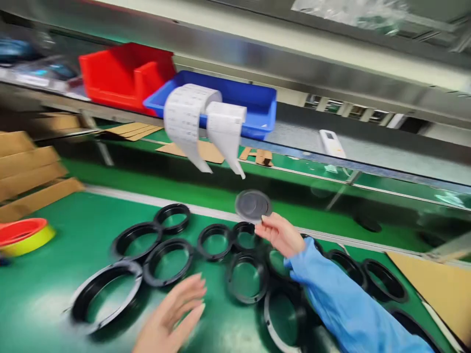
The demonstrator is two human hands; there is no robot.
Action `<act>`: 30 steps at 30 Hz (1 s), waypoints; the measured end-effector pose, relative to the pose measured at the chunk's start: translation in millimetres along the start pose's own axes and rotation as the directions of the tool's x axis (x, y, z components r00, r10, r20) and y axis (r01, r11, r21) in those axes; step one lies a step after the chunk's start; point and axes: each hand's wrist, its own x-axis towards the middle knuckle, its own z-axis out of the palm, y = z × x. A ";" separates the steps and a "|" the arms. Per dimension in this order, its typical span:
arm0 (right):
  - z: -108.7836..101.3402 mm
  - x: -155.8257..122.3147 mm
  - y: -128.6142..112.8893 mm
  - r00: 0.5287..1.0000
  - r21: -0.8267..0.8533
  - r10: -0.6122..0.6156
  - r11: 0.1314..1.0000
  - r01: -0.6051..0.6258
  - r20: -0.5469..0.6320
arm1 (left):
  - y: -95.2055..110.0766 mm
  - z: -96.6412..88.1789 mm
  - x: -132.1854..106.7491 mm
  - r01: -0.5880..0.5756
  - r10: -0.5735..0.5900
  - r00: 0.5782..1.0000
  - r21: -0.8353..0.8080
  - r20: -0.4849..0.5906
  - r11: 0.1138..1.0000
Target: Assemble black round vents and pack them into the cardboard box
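Observation:
My right hand, in a blue sleeve, pinches the lower edge of a dark grey round disc and holds it up above the bench. My left hand is at the lower middle, fingers stretched out and a little apart, with nothing in it. Black rings lie around both hands on the green bench: a large ring left of my left hand, a ring just beyond it, and a ring between the hands. Several more rings are partly hidden under my right arm.
A shelf across the back carries a red bin, a blue tray, hanging rolls of white labels and a white device. Tape rolls and cardboard dividers are at left. A cardboard sheet lies right.

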 end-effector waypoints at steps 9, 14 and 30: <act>78.7 -131.7 148.5 0.659 -0.166 0.535 0.827 -0.538 0.530 | 27.8 -19.4 -7.5 0.357 -0.255 0.923 -0.891 0.289 0.280; 84.6 -132.4 140.7 0.670 -0.445 0.298 0.894 0.054 0.680 | 25.2 -47.5 -21.5 0.342 -0.371 0.894 -0.917 0.251 0.206; 60.1 -110.4 149.9 0.553 -0.544 -0.261 0.112 0.832 0.792 | 27.8 -48.8 -55.7 0.561 -0.414 0.791 -0.805 0.451 0.195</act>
